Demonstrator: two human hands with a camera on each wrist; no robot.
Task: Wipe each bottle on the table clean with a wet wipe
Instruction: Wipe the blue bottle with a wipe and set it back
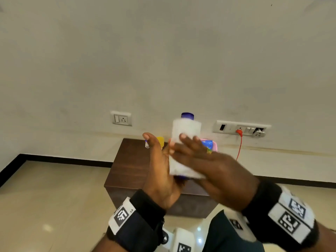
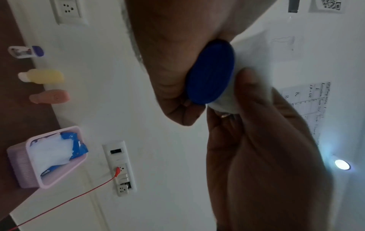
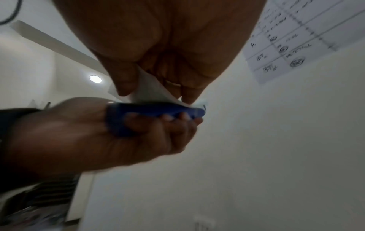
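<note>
A bottle with a blue cap (image 1: 187, 116) and a blue base (image 2: 211, 73) is held up in the air in front of the wall. My left hand (image 1: 163, 153) grips its base from below, fingers (image 3: 158, 120) curled round the blue bottom (image 3: 154, 111). A white wet wipe (image 1: 185, 130) is wrapped round the bottle's body. My right hand (image 1: 189, 148) holds the wipe (image 3: 150, 89) against the bottle, thumb on one side and fingers on the other. The bottle's body is hidden under the wipe.
On the dark wooden table (image 1: 131, 166) stand a small white bottle with a blue cap (image 2: 25, 51), a yellow bottle (image 2: 43, 77) and a pink bottle (image 2: 51, 96). A pink basket (image 2: 25, 175) holds a blue wipes pack (image 2: 77, 145). A red cable (image 1: 239, 146) hangs from the wall socket.
</note>
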